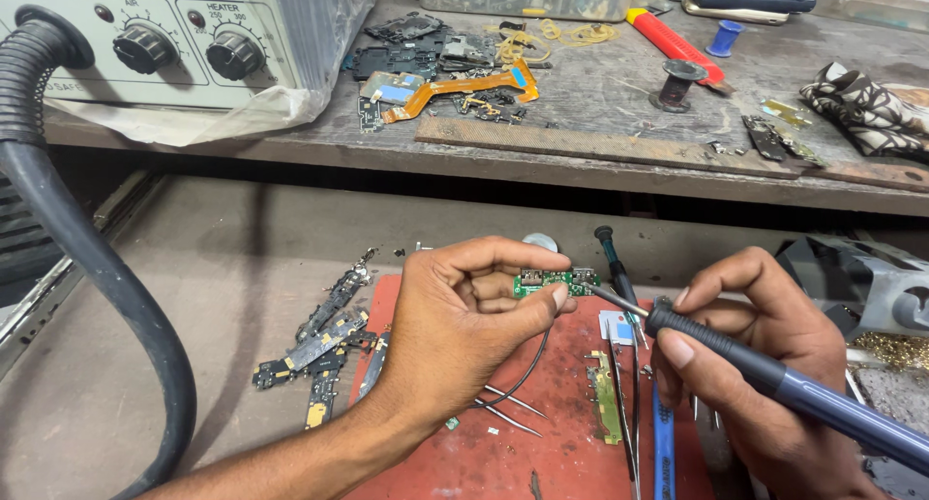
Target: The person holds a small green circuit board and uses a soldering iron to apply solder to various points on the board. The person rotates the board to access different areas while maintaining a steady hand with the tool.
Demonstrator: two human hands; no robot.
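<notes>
My left hand (pixel 464 316) pinches a small green circuit board (pixel 554 281) between thumb and fingers, held just above a red work mat (pixel 542 432). My right hand (pixel 755 364) grips a dark blue soldering iron (pixel 774 374) like a pen. Its metal tip (pixel 605 297) touches the right side of the green board. A thin black wire curves down from under my left hand.
Tweezers (pixel 508 408), a gold-green board strip (pixel 608 398), a screwdriver (pixel 614 263) and a blue tool (pixel 663 452) lie on the mat. Scrap boards (pixel 319 350) sit left of it. A rework station (pixel 174 45) with a thick black hose (pixel 87 258) stands back left. A cluttered shelf holds flex cables, spools.
</notes>
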